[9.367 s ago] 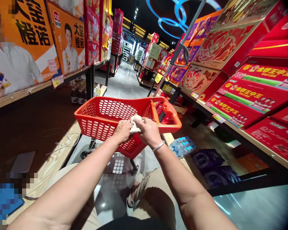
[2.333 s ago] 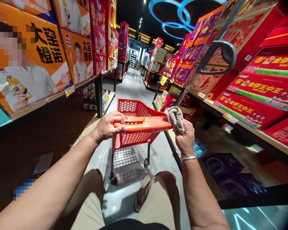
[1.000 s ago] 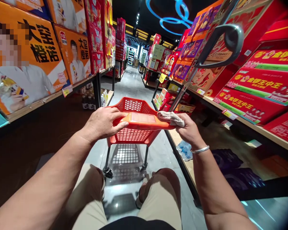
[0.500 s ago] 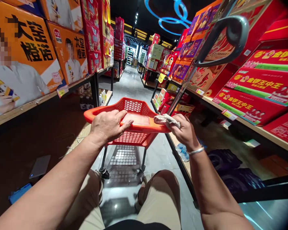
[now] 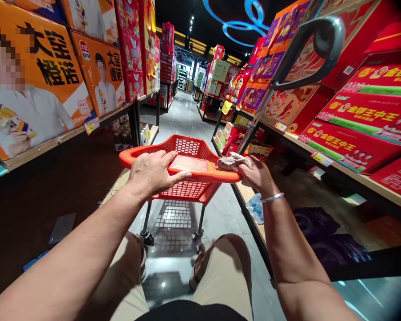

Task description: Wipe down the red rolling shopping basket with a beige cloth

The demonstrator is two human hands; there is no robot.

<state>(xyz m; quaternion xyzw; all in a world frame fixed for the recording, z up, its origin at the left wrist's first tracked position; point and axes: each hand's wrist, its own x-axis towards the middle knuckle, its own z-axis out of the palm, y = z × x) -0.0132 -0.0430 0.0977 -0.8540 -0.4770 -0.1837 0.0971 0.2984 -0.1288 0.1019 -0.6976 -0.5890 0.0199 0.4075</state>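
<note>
An orange-red plastic shopping cart [image 5: 183,191] stands in front of my legs, its basket of open mesh. My left hand [image 5: 153,174] is closed over the left part of the cart's handle, with the thumb along its near edge beside a pale label panel [image 5: 190,164]. At the right end of the handle my right hand [image 5: 258,174] grips a crumpled whitish cloth [image 5: 234,161]. The cloth is pressed against the handle's top, and its underside is hidden. A silver bangle circles the right wrist.
Shelves line both sides: orange drink cartons [image 5: 50,76] at left, red boxes [image 5: 357,111] at right. A grey loop handle [image 5: 336,47] on a slanted pole rises at the right. Tiled aisle floor [image 5: 183,107] runs ahead. Blue plastic-wrapped goods [image 5: 255,207] lie low at right.
The cloth has bunched up more under my right hand. My left thumb lies flatter along the handle. The view has shifted slightly, and the cart appears a little to the right.
</note>
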